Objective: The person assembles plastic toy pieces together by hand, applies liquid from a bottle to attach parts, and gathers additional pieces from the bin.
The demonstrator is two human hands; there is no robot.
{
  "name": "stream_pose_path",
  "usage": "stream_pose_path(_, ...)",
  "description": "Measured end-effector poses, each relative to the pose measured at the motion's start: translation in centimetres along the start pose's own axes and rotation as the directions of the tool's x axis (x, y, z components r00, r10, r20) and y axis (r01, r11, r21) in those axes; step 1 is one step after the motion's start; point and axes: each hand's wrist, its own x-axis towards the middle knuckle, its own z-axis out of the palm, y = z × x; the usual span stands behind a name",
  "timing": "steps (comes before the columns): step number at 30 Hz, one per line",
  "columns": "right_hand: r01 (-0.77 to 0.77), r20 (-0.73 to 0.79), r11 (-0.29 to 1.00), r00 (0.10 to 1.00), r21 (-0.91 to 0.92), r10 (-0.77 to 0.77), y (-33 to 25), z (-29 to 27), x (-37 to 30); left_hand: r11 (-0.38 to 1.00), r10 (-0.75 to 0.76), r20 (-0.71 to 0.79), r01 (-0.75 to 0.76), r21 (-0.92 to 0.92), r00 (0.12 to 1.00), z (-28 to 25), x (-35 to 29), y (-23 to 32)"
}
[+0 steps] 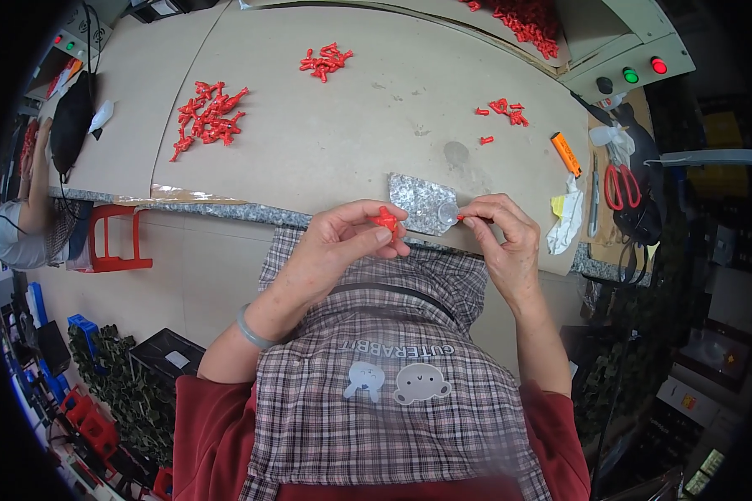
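Observation:
At the near edge of the table, my left hand (342,238) holds a small red plastic figure part (386,220) between thumb and fingers. My right hand (510,238) pinches a tiny red plastic piece (460,218) in its fingertips, at the rim of a small clear round dish (449,214). That dish sits on a speckled grey patch (416,197) of the worktop. Whether the tiny piece touches the dish, I cannot tell. Beyond my hands lie a large pile of red figures (209,117), a smaller pile of red parts (326,63) and a few loose red pieces (510,111).
To the right are an orange cutter (566,154), red-handled scissors (622,185) and a crumpled white packet (566,219). A machine with lit buttons (631,76) stands at the back right, red parts inside. Another person (29,225) sits at far left near a red stool (119,240).

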Motion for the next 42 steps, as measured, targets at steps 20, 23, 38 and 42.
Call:
stream_pose_path(20,0.087,0.016,0.991,0.996,-0.101,-0.086,0.0,0.0,0.1,0.999,-0.036,0.0,0.036,0.001,0.999,-0.1,0.0,-0.2)
stream_pose_path(23,0.085,0.01,0.99,0.996,-0.116,-0.084,-0.2,-0.1,0.1,0.999,-0.029,-0.004,0.029,0.022,1.0,-0.1,0.0,-0.3)
stream_pose_path(38,0.108,0.034,0.983,0.994,-0.15,-0.104,-0.8,-0.4,-0.1,1.0,-0.027,0.005,0.027,0.006,1.0,0.0,-0.1,-0.1)
stream_pose_path(42,-0.159,0.021,0.964,0.987,0.215,0.158,0.2,-0.2,-0.5,1.0,-0.008,0.027,0.007,0.015,1.0,-0.1,0.1,-0.4)
